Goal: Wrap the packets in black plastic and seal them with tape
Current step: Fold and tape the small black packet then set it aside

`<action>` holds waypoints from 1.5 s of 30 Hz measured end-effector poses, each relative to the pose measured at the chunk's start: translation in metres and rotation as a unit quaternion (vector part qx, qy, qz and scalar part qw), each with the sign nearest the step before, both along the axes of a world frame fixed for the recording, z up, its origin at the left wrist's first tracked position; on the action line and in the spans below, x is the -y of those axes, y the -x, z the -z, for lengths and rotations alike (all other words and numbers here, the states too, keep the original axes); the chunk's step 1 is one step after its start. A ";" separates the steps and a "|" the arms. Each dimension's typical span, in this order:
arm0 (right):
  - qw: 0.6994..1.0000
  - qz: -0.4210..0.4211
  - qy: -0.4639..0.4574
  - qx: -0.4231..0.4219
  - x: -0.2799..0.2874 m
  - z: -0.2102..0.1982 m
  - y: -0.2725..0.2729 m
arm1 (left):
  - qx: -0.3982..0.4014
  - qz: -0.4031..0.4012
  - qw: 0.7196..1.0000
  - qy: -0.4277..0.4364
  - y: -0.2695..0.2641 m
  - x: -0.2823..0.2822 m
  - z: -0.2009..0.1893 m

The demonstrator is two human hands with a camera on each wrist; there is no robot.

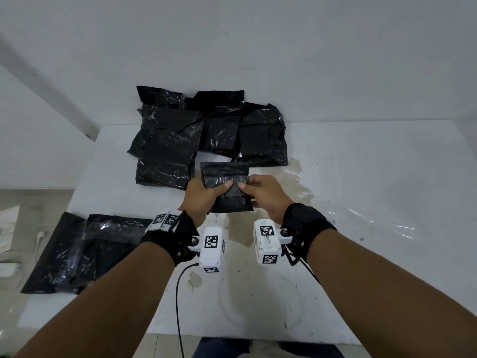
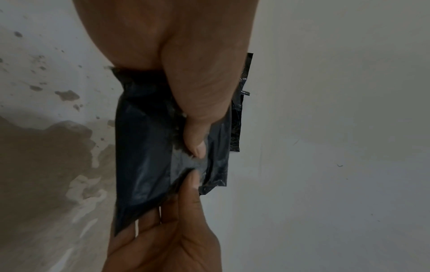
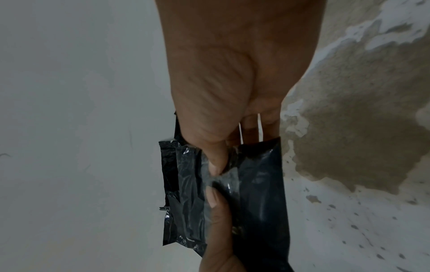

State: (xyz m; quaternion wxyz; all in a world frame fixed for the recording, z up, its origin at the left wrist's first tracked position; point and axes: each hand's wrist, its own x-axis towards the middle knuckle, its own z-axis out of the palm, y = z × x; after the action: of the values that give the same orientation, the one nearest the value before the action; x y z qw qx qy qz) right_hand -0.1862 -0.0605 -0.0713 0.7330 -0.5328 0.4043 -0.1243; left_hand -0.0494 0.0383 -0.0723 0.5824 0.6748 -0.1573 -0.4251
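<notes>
Both hands hold a small black-wrapped packet (image 1: 227, 188) above the counter (image 1: 361, 177). The left hand (image 1: 200, 195) grips its edge; the right hand (image 1: 263, 193) pinches clear tape (image 1: 233, 180) across the fold. Thumbs should likely smooth it outward, keeping the fold taut.

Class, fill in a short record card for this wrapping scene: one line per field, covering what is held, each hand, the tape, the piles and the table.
Held item: small black packet, lifted above the table
Left hand: grips the packet's left side, thumb on top
Right hand: holds the right side, thumb on the tape
Tape: clear tape strip across the packet's fold
Far pile: wrapped black packets by the wall
Near-left pile: black plastic sheets
Surface: white table, stained brown
</notes>
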 end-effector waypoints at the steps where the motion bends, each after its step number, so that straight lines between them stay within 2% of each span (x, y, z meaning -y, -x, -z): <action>1: 1.000 0.005 0.002 -0.001 0.000 -0.001 0.000 | -0.005 -0.004 1.000 -0.005 0.000 0.000 0.000; 7: 0.999 0.030 -0.016 -0.006 0.006 -0.002 0.008 | 0.017 -0.008 0.998 -0.057 -0.007 -0.003 0.000; 12: 0.999 0.028 -0.018 -0.016 0.011 -0.001 0.014 | 0.010 0.003 0.999 -0.049 0.000 -0.003 -0.010; 25: 0.999 0.034 -0.033 -0.026 0.021 0.002 0.030 | 0.061 0.029 0.995 -0.068 0.014 0.005 -0.018; 30: 1.000 0.014 0.005 -0.004 0.025 -0.002 0.036 | 0.029 0.053 0.996 -0.067 0.031 0.012 -0.023; 34: 1.000 0.015 -0.009 -0.022 0.032 -0.008 0.042 | 0.044 0.061 0.995 -0.060 0.036 0.016 -0.026; 42: 0.999 -0.027 -0.015 -0.021 0.039 -0.010 0.050 | 0.068 -0.010 0.995 -0.077 0.049 0.022 -0.026; 45: 1.000 -0.014 -0.008 -0.016 0.044 -0.010 0.054 | 0.054 -0.007 0.994 -0.091 0.055 0.025 -0.028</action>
State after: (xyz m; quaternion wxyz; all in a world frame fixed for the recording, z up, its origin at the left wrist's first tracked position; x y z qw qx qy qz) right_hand -0.2403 -0.1042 -0.0614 0.7323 -0.5348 0.4089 -0.1024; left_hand -0.1043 0.0137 -0.0445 0.5121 0.7479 -0.1442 -0.3970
